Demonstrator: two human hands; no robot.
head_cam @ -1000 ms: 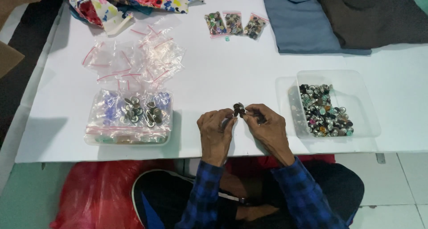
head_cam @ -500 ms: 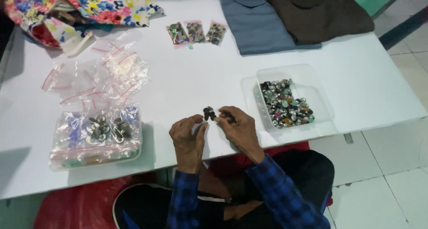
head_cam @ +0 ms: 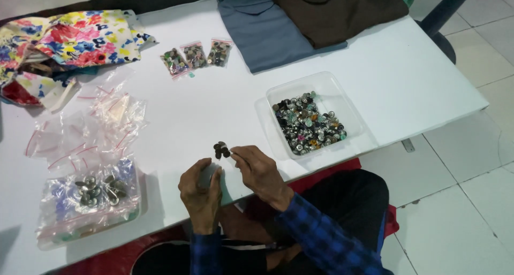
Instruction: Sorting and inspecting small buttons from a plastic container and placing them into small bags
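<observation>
A small clear bag of dark buttons (head_cam: 221,150) was held just above the white table (head_cam: 417,77), near its front edge, pinched between the person's left hand (head_cam: 201,192) and right hand (head_cam: 259,170). To the right stood a clear tray (head_cam: 342,96) heaped with buttons; to the left lay empty zip bags (head_cam: 107,120) and a large filled bag (head_cam: 91,200). Three small packed bags (head_cam: 195,55), floral cloth (head_cam: 75,42) and folded fabric (head_cam: 267,29) lay at the far side.

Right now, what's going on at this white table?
A person in a blue checked shirt sits at the white table. Both hands, left and right, hold a small clear plastic bag with dark round buttons at its top. A clear plastic tray of mixed metal buttons lies to the right, empty zip bags and three filled bags farther off.
</observation>
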